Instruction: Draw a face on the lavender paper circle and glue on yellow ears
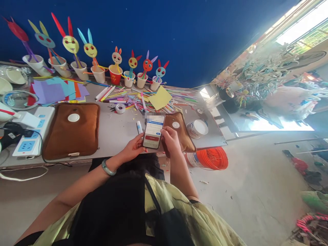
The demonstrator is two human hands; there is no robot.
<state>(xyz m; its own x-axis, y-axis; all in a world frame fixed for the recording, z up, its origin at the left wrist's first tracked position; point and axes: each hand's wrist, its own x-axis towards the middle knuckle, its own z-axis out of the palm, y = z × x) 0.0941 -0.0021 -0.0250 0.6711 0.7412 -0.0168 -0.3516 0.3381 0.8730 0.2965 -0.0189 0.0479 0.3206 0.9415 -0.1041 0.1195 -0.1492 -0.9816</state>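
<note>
A lit smartphone (153,131) is held upright near the table's front edge. My left hand (135,147) grips it at the lower left edge, a bangle on that wrist. At the phone's right edge my right hand (169,137) is closed, its thumb by the screen and its other fingers mostly hidden. A glue stick (139,127) lies just left of the phone. Partly behind my right hand is a brown hot-water bag (180,131). Beyond the phone, a yellow paper sheet (160,98) rests on scattered coloured pens and sticks.
Paper cups (98,74) with rabbit-faced stick figures line the blue wall. Coloured paper (48,92), a tape roll (120,108), another brown bag (71,130) and a power strip (33,136) lie leftward. A white tub (197,128) stands right, above an orange bucket (215,158) on the floor.
</note>
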